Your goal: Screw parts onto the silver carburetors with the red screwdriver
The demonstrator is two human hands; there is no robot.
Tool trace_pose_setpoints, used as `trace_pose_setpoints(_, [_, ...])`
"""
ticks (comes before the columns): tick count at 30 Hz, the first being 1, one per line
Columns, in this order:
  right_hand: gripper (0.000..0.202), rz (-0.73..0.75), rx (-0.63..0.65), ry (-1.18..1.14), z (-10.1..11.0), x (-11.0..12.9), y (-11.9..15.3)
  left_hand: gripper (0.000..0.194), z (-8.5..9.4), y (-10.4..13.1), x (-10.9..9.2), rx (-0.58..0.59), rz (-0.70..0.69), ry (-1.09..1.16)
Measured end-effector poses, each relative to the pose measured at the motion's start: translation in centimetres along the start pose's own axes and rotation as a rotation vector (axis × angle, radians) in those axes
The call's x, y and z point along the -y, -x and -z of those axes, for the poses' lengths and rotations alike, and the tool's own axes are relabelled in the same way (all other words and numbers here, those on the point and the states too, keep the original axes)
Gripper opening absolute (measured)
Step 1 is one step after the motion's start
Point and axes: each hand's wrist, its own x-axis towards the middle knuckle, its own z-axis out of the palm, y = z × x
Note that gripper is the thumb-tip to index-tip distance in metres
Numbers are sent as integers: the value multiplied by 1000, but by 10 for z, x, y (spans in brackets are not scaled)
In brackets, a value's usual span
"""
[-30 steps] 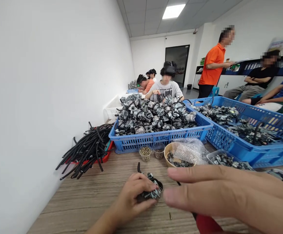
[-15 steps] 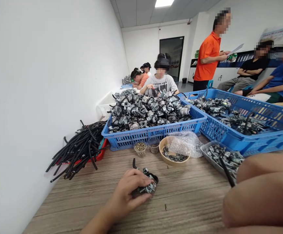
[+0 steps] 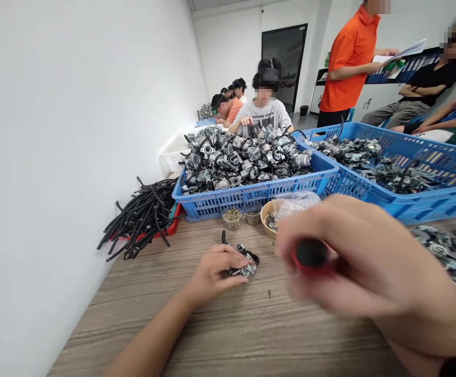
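On the wooden table, my left hand (image 3: 222, 267) is closed around a small metal carburetor (image 3: 248, 268), pressing it to the tabletop. A short black hose (image 3: 224, 237) sticks up from its far side. Large and blurred in the foreground, my right hand (image 3: 373, 262) grips a screwdriver (image 3: 310, 254) by its red and black handle, with the handle's end facing me. The hand hides its shaft and tip. A loose screw (image 3: 269, 294) lies on the table between my hands.
A blue crate (image 3: 220, 209) heaped with carburetors stands ahead; another blue crate (image 3: 420, 201) is at right. Black hoses (image 3: 141, 217) fill a red tray at left. Near the crate are cups of brass screws (image 3: 232, 215) and a round tub (image 3: 266, 217). A co-worker (image 3: 265, 110) sits opposite.
My right hand has come from the right edge toward the middle with the screwdriver, whose dark shaft showed before. My left hand stays on the carburetor. The view has tipped downward.
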Motion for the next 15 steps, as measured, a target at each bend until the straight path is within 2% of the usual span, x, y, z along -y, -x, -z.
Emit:
trace_pose_setpoints(2, [28,-48,32,-18,-12,-20,-22,27,2,-1,4,38,-78,24])
trace_pose_setpoints(4, [30,-107,161,47,-27,-39,-35,27,4,-2,7,53,-122,39])
trace_pose_setpoints(7, [25,-247,307,81,-45,-58,-31,28,5,-3,9,48,-113,49])
trace_pose_setpoints(10, [22,-299,367,-7,-58,-66,6,28,3,-3,9,37,-98,81])
trace_pose_setpoints(11, [25,-328,417,-23,-62,-68,23,29,2,-3,8,29,-95,93])
trace_pose_setpoints(13, [27,-366,601,-48,-71,-70,59,30,0,-3,8,10,-93,111])
trace_pose_setpoints(15, [32,-384,675,-82,-82,-73,90,31,-1,-3,7,1,-87,112])
